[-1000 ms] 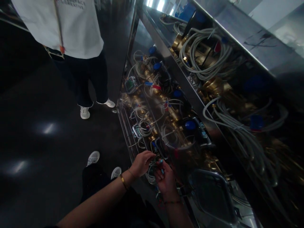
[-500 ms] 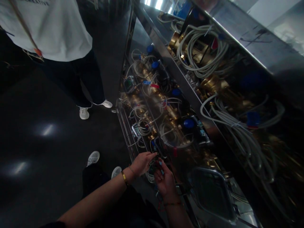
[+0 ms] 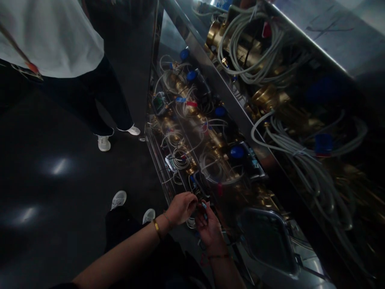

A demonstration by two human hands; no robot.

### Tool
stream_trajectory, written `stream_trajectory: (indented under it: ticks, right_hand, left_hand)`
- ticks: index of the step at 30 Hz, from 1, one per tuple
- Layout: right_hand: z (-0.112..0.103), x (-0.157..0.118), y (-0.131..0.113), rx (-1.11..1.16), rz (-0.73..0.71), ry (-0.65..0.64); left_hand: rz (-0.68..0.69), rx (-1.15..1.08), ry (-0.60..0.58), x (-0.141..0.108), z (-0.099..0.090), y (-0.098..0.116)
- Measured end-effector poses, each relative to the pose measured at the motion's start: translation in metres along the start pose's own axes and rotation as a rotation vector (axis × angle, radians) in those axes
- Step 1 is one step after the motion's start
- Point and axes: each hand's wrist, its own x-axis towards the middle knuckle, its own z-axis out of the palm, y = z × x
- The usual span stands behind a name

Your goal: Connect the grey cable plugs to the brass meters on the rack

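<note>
My left hand (image 3: 181, 208) is closed, its fingers curled in against the fingertips of the other hand; whatever they pinch is hidden. My right hand (image 3: 209, 228), palm turned up, grips a small light-blue and dark piece (image 3: 205, 210) between thumb and fingers, too dim to name. Both hands meet over the lower end of a shelf of brass valve bodies (image 3: 215, 138) with coiled pale cables. Just beyond my fingertips lies a blue tag (image 3: 193, 180). A coil of thin cable (image 3: 181, 159) rests farther up the same row.
An upper metal shelf (image 3: 225, 86) at the right carries larger brass fittings (image 3: 264, 98) and bundled cables (image 3: 300, 148). A dark framed panel (image 3: 269, 241) is at the lower right. Another person in a white shirt (image 3: 60, 40) stands at the left on the dark floor (image 3: 60, 196).
My left index finger was stretched out and has curled in toward the other fingers. My right hand stays nearly in place with the light-blue piece. The view has shifted slightly.
</note>
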Motion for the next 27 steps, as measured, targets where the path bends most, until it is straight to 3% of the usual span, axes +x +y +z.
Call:
stream_trajectory:
  ticks: [6, 12, 17, 22, 27]
  right_hand:
    - [-0.005, 0.005, 0.001, -0.008, 0.012, 0.059]
    - [0.006, -0.002, -0.002, 0.046, 0.042, -0.003]
    - [0.003, -0.001, -0.002, 0.035, 0.028, -0.036]
    - [-0.002, 0.002, 0.001, -0.054, -0.03, -0.01]
    - [-0.001, 0.002, 0.004, -0.103, -0.096, 0.023]
  left_hand:
    - [-0.029, 0.045, 0.018, -0.001, 0.007, 0.0]
    - [0.002, 0.055, 0.055, -0.002, 0.006, 0.002]
    - [-0.004, 0.003, 0.067, -0.003, 0.002, 0.001]
    - [-0.167, -0.168, 0.085, 0.001, 0.002, 0.005]
    - [-0.328, -0.301, 0.019, 0.011, 0.012, 0.008]
